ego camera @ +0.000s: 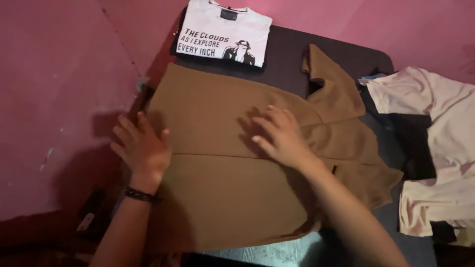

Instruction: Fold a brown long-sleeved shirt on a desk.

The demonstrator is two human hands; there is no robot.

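— What are the hands doing?

— Both are lying flat, fingers spread, gripping nothing. The left hand [142, 148] is pressing the left edge of the brown shirt [222, 198]; the right hand [281, 136] is resting near its middle, along a fold line.

— Where is the shirt lying?

— It is spreading across the dark table [292, 54], one sleeve sticking up at the right.

— Anything around it?

— A folded white tee [225, 32] is sitting at the far edge, and a pale garment [435, 148] is lying to the right.
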